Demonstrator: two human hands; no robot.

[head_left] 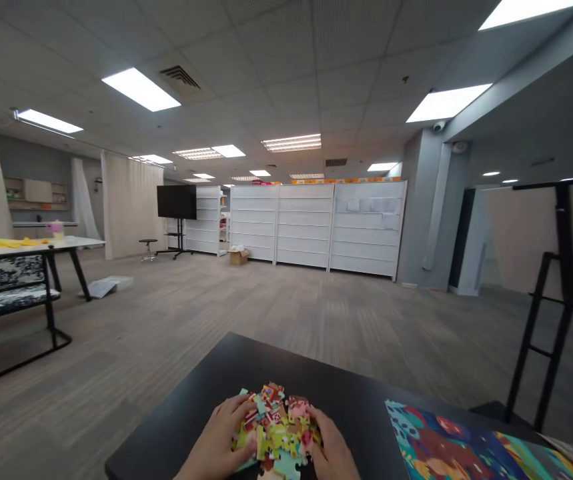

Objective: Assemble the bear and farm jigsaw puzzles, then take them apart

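A loose heap of colourful jigsaw puzzle pieces (279, 430) lies on the black table (266, 357), near its front edge. From the left side, my left hand (226, 433) curls around the heap, its fingers and thumb pressed against the pieces. My right hand (331, 447) cups the opposite side, with its fingers bent over the pieces there. Pieces in yellow, pink, red and pale green overlap between both palms. Some fingertips are hidden among them. To the right of my right hand, a brightly coloured printed picture sheet (446, 443) lies flat on the table.
A black metal stand (549, 333) rises at the right beyond the table. White shelving panels (306, 227) and a cardboard box (239, 255) stand across the carpeted floor. At left are a white table (83, 243), a patterned bench (6, 293) and a wheeled screen (177, 202).
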